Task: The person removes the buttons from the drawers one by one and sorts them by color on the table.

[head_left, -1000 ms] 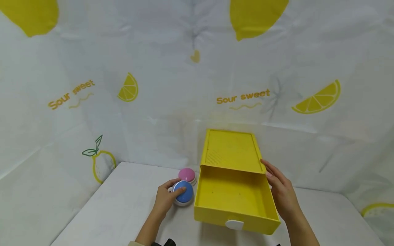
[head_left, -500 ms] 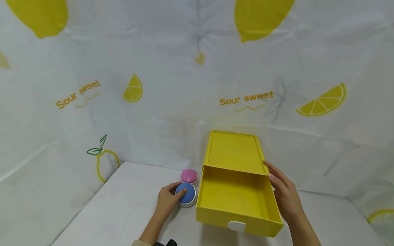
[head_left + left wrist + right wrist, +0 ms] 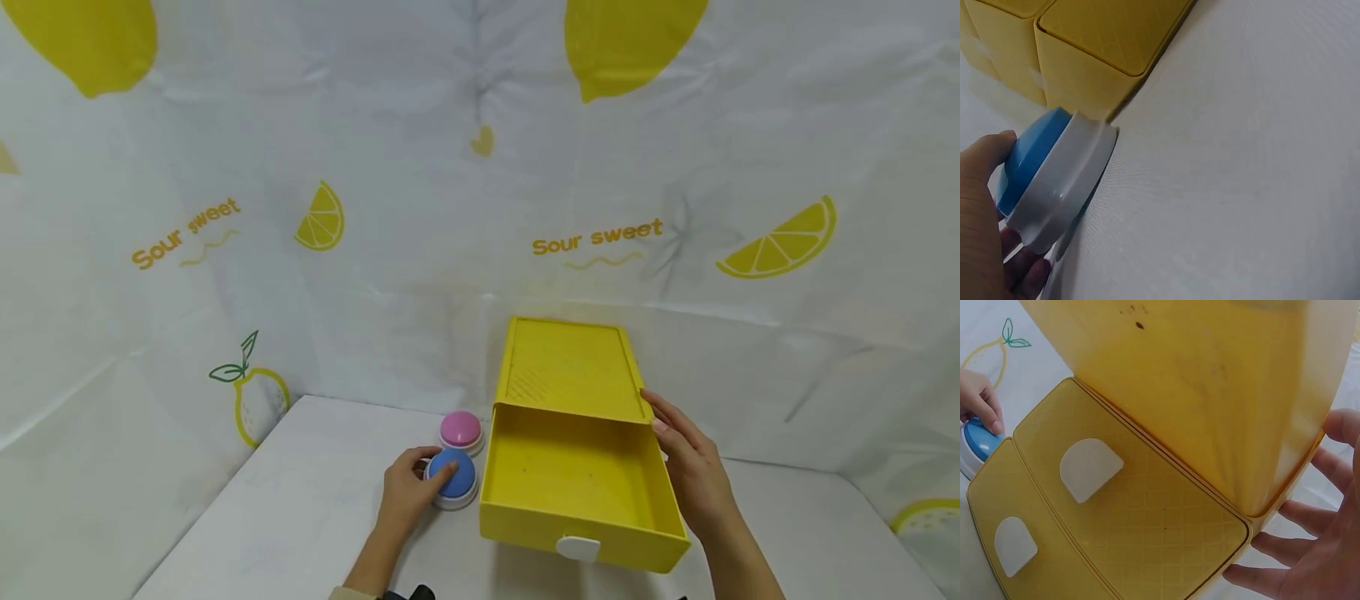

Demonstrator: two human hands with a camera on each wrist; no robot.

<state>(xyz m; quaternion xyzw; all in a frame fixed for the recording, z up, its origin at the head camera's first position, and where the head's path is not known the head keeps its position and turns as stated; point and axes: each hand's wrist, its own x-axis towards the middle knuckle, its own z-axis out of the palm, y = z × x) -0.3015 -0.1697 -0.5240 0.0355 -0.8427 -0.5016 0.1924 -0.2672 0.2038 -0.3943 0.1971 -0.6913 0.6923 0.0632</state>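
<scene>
A round blue push button (image 3: 452,473) with a white base is at the left of a yellow drawer box (image 3: 573,367). My left hand (image 3: 403,493) holds this button, thumb on the blue dome and other fingers at the base's side, as the left wrist view shows. Just behind it sits a pink push button (image 3: 460,428). The box's top drawer (image 3: 570,479) is pulled out towards me and holds nothing visible. At the box's right side, my right hand (image 3: 699,483) rests its fingertips; in the right wrist view its fingers (image 3: 1310,519) are spread along the edge.
Below the pulled-out drawer, the right wrist view shows lower drawer fronts with white tabs (image 3: 1090,469). All stands on a white table (image 3: 300,500). A white sheet with printed lemons (image 3: 318,217) hangs behind and at both sides.
The blue button in my left hand has shifted slightly nearer to me relative to the pink one. The right hand and the box look unchanged. The head view has swayed a little.
</scene>
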